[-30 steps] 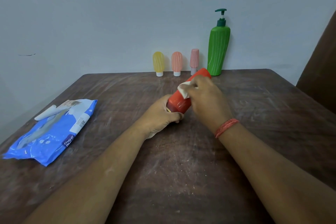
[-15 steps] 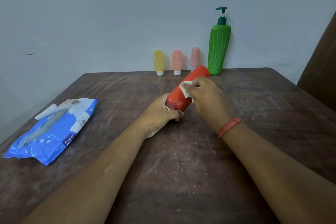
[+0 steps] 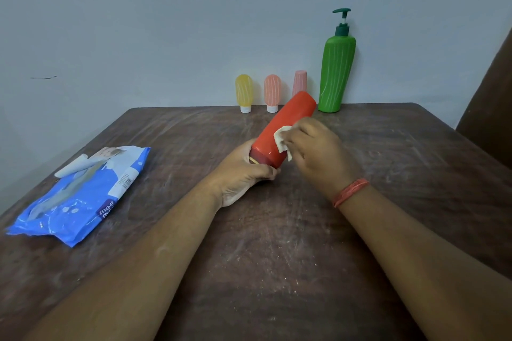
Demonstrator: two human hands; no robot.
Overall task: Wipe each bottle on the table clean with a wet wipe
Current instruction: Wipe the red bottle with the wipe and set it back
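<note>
Nearest you, both your forearms reach out over the dark, scuffed worktop (image 3: 277, 257), which shows pale streaks and specks across its surface. A red thread band (image 3: 351, 191) circles your right wrist.

Your left hand (image 3: 243, 171) grips the near, lower end of the red bottle (image 3: 282, 130), fingers curled round the cap end, where a thin gold ring shows. The bottle is lifted off the worktop and tilted, its rounded base pointing up and away toward the wall. Your right hand (image 3: 315, 147) pinches a crumpled white wet wipe (image 3: 282, 138) and presses it against the right flank of the bottle, about midway along its body. Both of your hands are thus closed on something: the left on the bottle, the right on the wipe.

Off to your left lies the blue wet-wipe pack (image 3: 80, 196), flat on the worktop, its white flap raised at the far end.

At the far edge, against the wall, stand a yellow small bottle (image 3: 244, 91), an orange small bottle (image 3: 272, 91), a pink small bottle (image 3: 299, 83) partly hidden behind the red one, and a tall green pump bottle (image 3: 336, 72).
</note>
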